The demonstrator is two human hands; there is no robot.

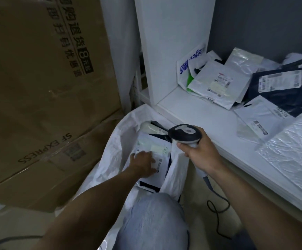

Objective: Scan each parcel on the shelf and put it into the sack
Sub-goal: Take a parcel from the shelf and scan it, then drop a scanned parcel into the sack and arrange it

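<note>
the left hand [143,163] reaches down into the open mouth of a white woven plastic sack [107,159] that stands against the front edge of the white shelf board [191,109]. it rests palm down on a white flat parcel with printed labels [157,147] inside the sack, fingers stretched out flat on it, though blurred. the right hand [198,150] is wrapped around the handle of a black and grey handheld barcode scanner [184,133], whose head hangs over the sack's shelf-side rim; its black cable [216,210] loops down to the floor.

on the shelf lies a loose heap: a white poly mailer with a label [220,82] near the back left corner, a dark navy mailer with a white label [280,87] beside it to the right, a white flat mailer [262,121] nearer the front edge, and a crinkled white plastic parcel [294,152] at the right. large brown cardboard boxes [38,78] stand stacked left of the sack. a knee in light blue denim [152,222] sits at the sack's near side.
</note>
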